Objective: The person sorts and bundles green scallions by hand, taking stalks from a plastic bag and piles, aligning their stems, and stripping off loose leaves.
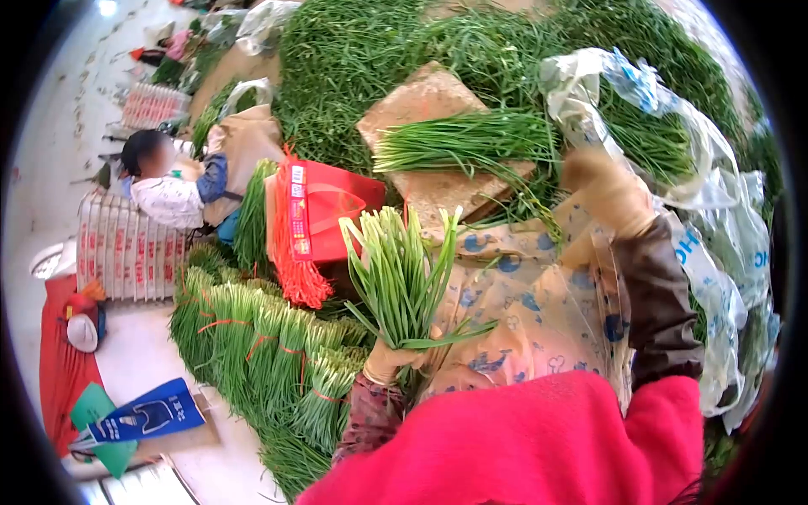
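Note:
My left hand, in a pale glove, is closed around a bunch of chives, its cut ends fanned upward in front of my apron. My gloved right hand is out to the right, near the edge of the board and the plastic bag. Motion smears its fingers, so their pose is unclear. Another pile of chives lies across a worn board ahead of me. Left of the held bunch stands a red bag with red ties hanging from it.
Tied chive bundles stand in rows at my left. Loose chives are heaped beyond the board. On the right, a plastic bag holds more greens. Another person sits at far left near stacked crates. A blue bag lies lower left.

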Demonstrator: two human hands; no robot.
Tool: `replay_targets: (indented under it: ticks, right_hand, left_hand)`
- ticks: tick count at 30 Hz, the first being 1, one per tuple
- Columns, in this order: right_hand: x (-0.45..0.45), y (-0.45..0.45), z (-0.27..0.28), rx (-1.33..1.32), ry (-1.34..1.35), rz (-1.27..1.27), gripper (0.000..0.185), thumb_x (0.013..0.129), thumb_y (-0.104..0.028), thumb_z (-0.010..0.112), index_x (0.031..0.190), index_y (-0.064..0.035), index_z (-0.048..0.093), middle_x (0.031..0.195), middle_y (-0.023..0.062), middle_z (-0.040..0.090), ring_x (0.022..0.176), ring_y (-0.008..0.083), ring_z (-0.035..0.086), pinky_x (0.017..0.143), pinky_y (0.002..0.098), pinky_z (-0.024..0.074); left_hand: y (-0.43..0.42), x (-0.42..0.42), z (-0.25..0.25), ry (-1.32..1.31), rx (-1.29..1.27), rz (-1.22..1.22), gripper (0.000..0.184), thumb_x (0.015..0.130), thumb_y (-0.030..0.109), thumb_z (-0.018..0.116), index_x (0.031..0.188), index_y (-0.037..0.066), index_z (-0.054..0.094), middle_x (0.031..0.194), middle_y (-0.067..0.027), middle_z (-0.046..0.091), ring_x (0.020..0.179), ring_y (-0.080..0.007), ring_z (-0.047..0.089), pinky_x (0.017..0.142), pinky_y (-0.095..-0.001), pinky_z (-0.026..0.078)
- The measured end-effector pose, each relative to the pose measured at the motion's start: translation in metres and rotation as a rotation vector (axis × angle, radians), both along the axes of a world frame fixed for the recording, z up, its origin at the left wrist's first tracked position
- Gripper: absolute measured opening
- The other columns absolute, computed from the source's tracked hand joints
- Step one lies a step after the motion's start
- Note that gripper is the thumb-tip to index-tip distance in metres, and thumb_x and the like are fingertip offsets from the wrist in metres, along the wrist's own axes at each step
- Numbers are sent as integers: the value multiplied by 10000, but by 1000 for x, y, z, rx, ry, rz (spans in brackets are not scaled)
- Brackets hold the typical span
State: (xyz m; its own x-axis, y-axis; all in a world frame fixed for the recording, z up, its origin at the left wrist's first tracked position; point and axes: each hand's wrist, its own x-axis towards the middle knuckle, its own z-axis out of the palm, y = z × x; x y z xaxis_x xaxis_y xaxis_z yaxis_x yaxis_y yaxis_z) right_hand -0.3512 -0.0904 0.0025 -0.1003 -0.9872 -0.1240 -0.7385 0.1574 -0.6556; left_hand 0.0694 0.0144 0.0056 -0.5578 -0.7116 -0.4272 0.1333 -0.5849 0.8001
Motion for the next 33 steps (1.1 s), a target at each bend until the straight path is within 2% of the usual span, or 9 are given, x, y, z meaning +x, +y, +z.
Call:
replay_targets:
  ticks: [2,8,10,12,16,21,28,30,33]
  right_hand:
    - [51,10,24,568,328,676,345,731,-268,679,1028,-94,690,1000,128,679,898,287,656,786,370,526]
    - [110,7,12,369,-1294,687,1196,588,-338,899,1493,-74,162,1386,94,453,1229,197,438,963,359,415]
    - [129,7,22,346,-1487,686,1180,609,-371,884,1486,-45,164,1368,70,457,1214,192,434,1003,346,379]
    - [139,0,0,60,-1247,731,1175,626,-376,877,1494,-80,143,1330,69,495,1203,173,455,1003,322,396]
    - [139,3,12,329,-1976,378,1108,644,-212,874,1495,-125,171,1276,122,552,1150,257,557,989,392,439]
    - [119,7,14,407,-1893,577,543,648,-76,832,1129,8,595,1046,117,653,1019,252,619,934,378,470]
    - [65,-31,80,-43,-1347,222,265,784,30,675,1040,2,612,955,84,663,887,177,654,800,307,542]
    - [42,-47,76,-155,-1128,255,254,826,8,652,1075,10,605,994,87,664,937,168,645,817,292,540]
    - [42,-49,78,-155,-599,254,303,871,-24,621,1166,19,565,1020,89,664,949,174,642,830,251,531]
  left_hand:
    - [-11,-3,6,15,-37,-3,495,734,202,770,1106,-53,567,654,-59,555,456,-137,452,415,-280,305]
    - [-20,-14,13,17,-95,-9,525,721,131,774,1154,-53,539,816,-124,626,489,-148,499,435,-278,367]
    - [-22,-21,15,8,-100,37,540,715,121,777,1169,-47,537,858,-127,639,525,-154,527,457,-280,395]
    - [-21,-22,1,-5,-93,-17,533,756,69,736,1236,-16,521,1093,-108,636,1038,-234,601,926,-361,472]
    - [-23,-31,-13,-57,111,-299,565,758,36,743,1267,8,499,1069,-78,638,903,-158,610,783,-279,500]
    - [-36,-55,0,-70,163,-427,488,742,3,735,1204,-2,578,1075,-37,651,950,-126,595,844,-275,479]
    - [-94,-87,-7,-119,-198,-424,828,678,56,786,1406,68,392,1342,-93,511,1210,-201,487,998,-356,407]
    - [-107,-94,-27,-985,-958,-646,945,639,111,801,1449,159,318,1420,-133,411,1272,-312,434,1017,-392,390]
    - [-120,-102,-26,-1334,-912,-863,905,647,259,781,1435,238,337,1430,-148,368,1278,-369,408,1008,-450,391]
